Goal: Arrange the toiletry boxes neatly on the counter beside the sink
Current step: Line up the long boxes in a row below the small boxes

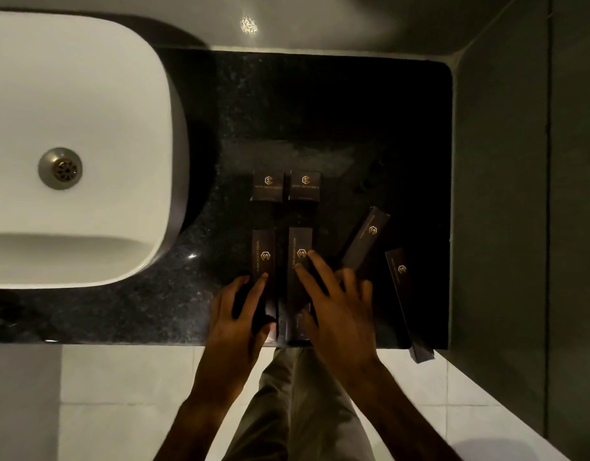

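Dark toiletry boxes with gold logos lie on the black counter (337, 101) right of the white sink (77, 144). Two small square boxes (268, 186) (305, 186) sit side by side. Below them lie two long boxes, parallel. My left hand (237, 314) clasps the lower end of the left long box (263, 254), thumb and fingers around it. My right hand (333, 301) rests with spread fingers on the right long box (299, 247). Another long box (365, 239) lies tilted to the right. A further long box (405, 294) overhangs the counter's front edge.
The sink has a metal drain (60, 168). A grey wall (520, 178) closes the counter on the right, and a pale wall (320, 24) runs behind it. Bare counter stretches behind the small boxes. Pale floor tiles (127, 394) and my trouser leg lie below.
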A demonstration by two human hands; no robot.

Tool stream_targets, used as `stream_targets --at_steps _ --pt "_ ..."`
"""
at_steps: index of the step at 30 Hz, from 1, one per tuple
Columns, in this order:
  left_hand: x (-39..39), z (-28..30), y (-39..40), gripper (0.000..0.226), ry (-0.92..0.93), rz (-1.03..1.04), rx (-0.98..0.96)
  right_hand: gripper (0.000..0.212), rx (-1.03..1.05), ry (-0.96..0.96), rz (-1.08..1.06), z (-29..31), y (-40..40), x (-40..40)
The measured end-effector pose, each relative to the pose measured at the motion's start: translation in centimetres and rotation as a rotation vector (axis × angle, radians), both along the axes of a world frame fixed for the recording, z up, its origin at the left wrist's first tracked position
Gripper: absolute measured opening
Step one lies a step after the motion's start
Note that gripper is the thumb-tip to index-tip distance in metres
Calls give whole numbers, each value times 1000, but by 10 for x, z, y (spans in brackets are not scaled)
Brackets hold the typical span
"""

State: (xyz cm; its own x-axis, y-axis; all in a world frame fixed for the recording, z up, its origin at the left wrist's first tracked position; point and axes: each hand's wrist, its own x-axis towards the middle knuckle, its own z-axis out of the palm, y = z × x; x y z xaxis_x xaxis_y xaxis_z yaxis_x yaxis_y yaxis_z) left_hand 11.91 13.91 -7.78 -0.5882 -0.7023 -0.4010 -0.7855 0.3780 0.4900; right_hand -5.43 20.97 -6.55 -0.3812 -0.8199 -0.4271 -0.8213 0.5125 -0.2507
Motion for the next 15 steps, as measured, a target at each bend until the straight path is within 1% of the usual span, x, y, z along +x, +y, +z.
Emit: stream_targets --at_steps 2,4,6,8,9,11,13,15 --pt "-2 3 2 80 4 37 25 81 -54 5 -28 4 4 -2" --pt "-9 9 4 79 41 152 32 68 -172 0 -118 10 15 -10" --pt "-23 17 7 67 105 237 12 60 -269 -24 -292 14 36 -26" --pt "-47 25 13 50 171 162 -31 56 -309 -31 -500 15 62 -45" --pt "-63 28 18 46 186 107 -35 58 -296 -20 -590 15 75 -54" --pt "-99 28 27 50 166 22 -37 69 -191 -16 -703 12 95 -65" --pt "-133 24 35 62 119 -42 -75 81 -73 -39 -705 5 107 -66" --pt "-154 21 40 74 48 -71 -55 79 -57 -74 -667 -3 116 -62"
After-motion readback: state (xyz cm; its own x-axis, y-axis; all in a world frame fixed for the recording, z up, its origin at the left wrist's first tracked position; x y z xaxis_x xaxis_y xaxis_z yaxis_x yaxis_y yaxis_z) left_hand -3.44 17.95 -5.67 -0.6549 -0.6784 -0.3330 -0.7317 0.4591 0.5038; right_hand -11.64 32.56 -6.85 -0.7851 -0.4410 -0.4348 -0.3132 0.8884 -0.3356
